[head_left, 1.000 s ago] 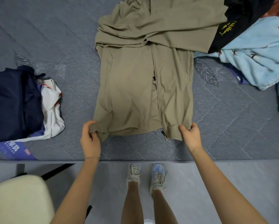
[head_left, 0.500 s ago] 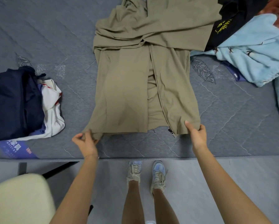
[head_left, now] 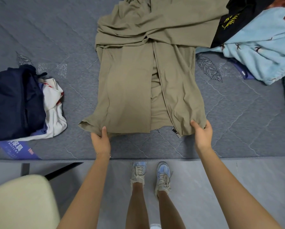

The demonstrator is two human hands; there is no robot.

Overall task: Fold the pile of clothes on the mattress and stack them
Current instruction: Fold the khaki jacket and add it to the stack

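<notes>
Closest to me, a pale chair seat (head_left: 21, 202) sits at the person's left, and their two laced shoes (head_left: 139, 171) stand side by side on the grey floor against the edge of the mattress (head_left: 237, 126). Just past that edge both arms reach out to the hem of a khaki jacket (head_left: 130, 96). The left hand (head_left: 101, 142) pinches the hem near its left corner, thumb on top and the other fingers tucked under the cloth. The right hand (head_left: 202, 136) grips the right corner the same way, thumb pressed on top and fingers curled round the edge. Between the two hands, just beside the right thumb, the zip pull (head_left: 177, 134) hangs off the hem (the zip is open, the two front panels parted). From the fingertips the jacket runs flat away across the mattress, its sleeves crossed over the far end. Well off to the left of the left fingers lies the folded stack (head_left: 14, 103), something navy on top of something white. Far beyond the right fingers is the unfolded pile (head_left: 257, 52): pale blue fleece, with a black garment (head_left: 237, 15) lapping over the jacket's far right corner.
</notes>
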